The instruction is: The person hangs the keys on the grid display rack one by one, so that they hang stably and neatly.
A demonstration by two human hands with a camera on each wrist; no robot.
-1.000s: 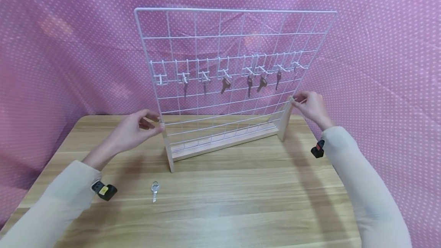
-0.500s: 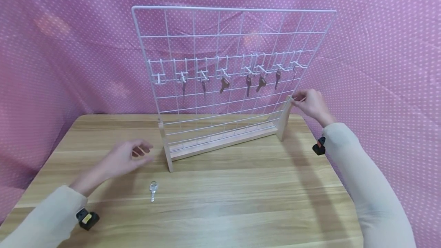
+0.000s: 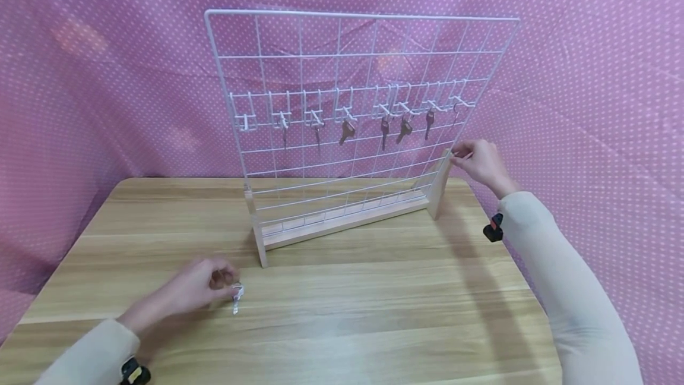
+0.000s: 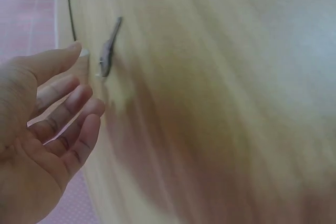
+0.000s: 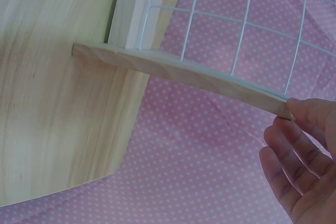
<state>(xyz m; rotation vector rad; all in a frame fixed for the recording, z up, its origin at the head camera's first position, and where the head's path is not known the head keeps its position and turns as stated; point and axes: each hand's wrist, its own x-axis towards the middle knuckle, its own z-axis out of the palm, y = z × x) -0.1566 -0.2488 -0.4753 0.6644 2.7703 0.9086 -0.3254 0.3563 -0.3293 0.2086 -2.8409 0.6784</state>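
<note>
A small silver key [image 3: 237,300] lies on the wooden table at the front left. Right beside it in the head view is my left hand [image 3: 200,286], its fingertips overlapping the key's ring end. In the left wrist view that hand's fingers are loosely bent with nothing between them, and the key [image 4: 108,51] lies just past them. My right hand [image 3: 482,164] pinches the top of the wooden end post [image 5: 210,81] of a white wire grid rack [image 3: 363,15] between thumb and forefinger.
Several keys [image 3: 385,126] hang from white hooks across the grid. The leftmost hook [image 3: 246,123] carries no key. A wooden bar [image 3: 342,224] joins the two end posts on the table [image 3: 374,308]. Pink dotted cloth [image 3: 107,106] hangs behind and beside it.
My left hand has let go of the rack's left post and come down toward the front, to the key. My right hand has stayed at the right post.
</note>
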